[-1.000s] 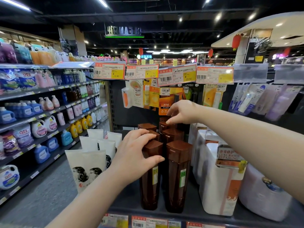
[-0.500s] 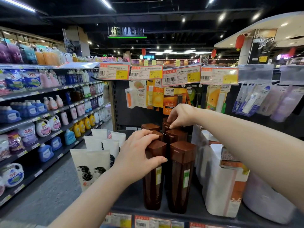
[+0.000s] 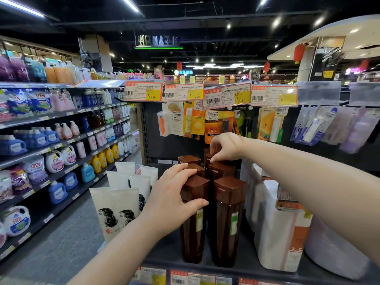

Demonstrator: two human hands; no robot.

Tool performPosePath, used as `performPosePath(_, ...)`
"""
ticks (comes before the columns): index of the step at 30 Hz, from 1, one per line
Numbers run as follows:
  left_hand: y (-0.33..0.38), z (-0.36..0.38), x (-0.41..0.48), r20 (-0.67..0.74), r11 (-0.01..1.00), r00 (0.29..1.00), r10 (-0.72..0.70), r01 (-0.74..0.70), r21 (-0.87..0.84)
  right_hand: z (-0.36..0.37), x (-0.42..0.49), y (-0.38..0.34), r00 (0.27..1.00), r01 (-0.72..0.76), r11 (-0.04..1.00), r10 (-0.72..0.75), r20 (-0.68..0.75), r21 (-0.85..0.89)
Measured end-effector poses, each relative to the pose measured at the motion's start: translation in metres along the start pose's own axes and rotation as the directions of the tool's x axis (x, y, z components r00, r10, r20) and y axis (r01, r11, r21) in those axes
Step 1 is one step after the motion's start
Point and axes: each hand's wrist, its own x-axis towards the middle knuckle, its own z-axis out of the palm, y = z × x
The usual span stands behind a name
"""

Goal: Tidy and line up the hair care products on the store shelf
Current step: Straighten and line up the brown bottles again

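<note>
While the left hand [image 3: 170, 200] clasps the front-left bottle [image 3: 193, 233] near the front edge of the shelf [image 3: 164, 254], fingers over the brown cap and thumb across the face (a full, wrapping hold), that bottle stands upright, its long axis vertical, just beside the front-right bottle [image 3: 227, 223]. Two rows of like brown bottles run from here toward the back of the shelf. The left hand is the nearer one. The right hand [image 3: 225, 148] reaches past it, directly behind and slightly right of the held cap, with its curled fingertips on the cap of a rear bottle [image 3: 207, 156]; whether they pinch it or merely touch it cannot be told. Any straightening would likely run along this front-to-back line, with the front pair as the reference. White tubes [image 3: 121, 204] stand toward the shelf's left edge and white packs [image 3: 273, 233] toward its right. Price tags [image 3: 191, 279] line the front lip. Beyond, carded goods [image 3: 193, 120] hang under a label rail [image 3: 226, 97]. A detergent aisle [image 3: 57, 161] recedes at left beneath a dark ceiling.
</note>
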Motion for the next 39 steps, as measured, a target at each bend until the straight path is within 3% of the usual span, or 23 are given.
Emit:
performPosePath(8,0.001,0.000,-0.002,-0.002,1.000,1.000,-0.004,0.004,-0.031,-0.008,0.002,-0.008,0.998,0.003,1.000,-0.001,0.064,-0.029)
performPosePath(13,-0.001,-0.001,-0.001,-0.013,1.000,1.000,0.001,-0.001,-0.027,-0.016,0.004,-0.034,0.991,0.134,0.991,-0.134,-0.013,0.003)
performPosePath(18,-0.002,-0.002,-0.001,-0.007,1.000,1.000,-0.002,0.002,-0.008,-0.010,0.014,-0.055,0.962,0.170,0.983,-0.179,0.204,0.063)
performPosePath(23,-0.001,-0.002,0.000,-0.002,1.000,1.000,-0.003,0.003,0.004,-0.009,0.023,-0.058,0.943,0.183,0.983,-0.167,0.289,-0.031)
performPosePath(39,0.001,-0.003,-0.001,-0.007,1.000,1.000,0.013,-0.013,0.014,0.002,0.029,-0.052,0.962,0.214,0.965,-0.182,0.203,-0.150)
